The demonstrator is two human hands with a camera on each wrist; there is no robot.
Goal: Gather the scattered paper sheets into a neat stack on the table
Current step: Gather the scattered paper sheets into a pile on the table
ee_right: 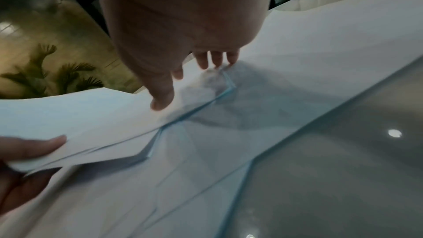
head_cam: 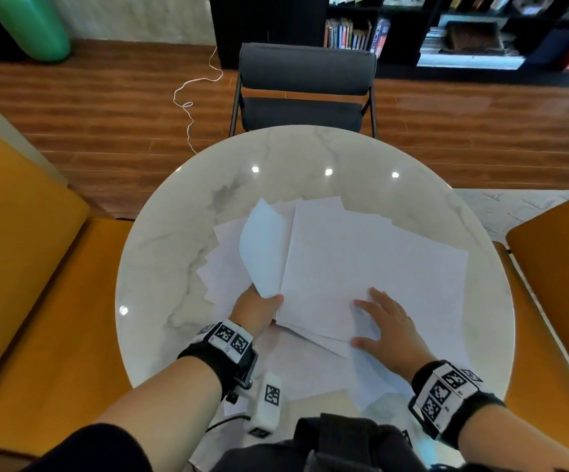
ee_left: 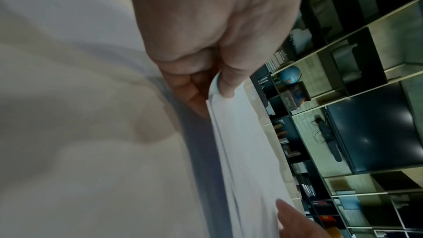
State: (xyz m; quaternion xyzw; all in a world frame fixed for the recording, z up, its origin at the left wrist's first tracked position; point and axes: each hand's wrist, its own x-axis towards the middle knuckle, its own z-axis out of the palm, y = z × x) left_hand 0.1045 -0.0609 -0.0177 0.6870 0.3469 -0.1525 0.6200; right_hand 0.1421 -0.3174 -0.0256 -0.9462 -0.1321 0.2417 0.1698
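Several white paper sheets lie overlapping across the round marble table. My left hand pinches the near corner of a lifted bundle of sheets, thumb on top; the left wrist view shows thumb and curled fingers clamping that bundle. My right hand lies flat with fingers spread on the sheets at the near right. In the right wrist view its fingertips touch a sheet, and the thumb rests on the paper.
A dark chair stands at the table's far side. Orange seats flank it at left and right. A small white tagged device with a cable lies at the near table edge. Bookshelves line the far wall.
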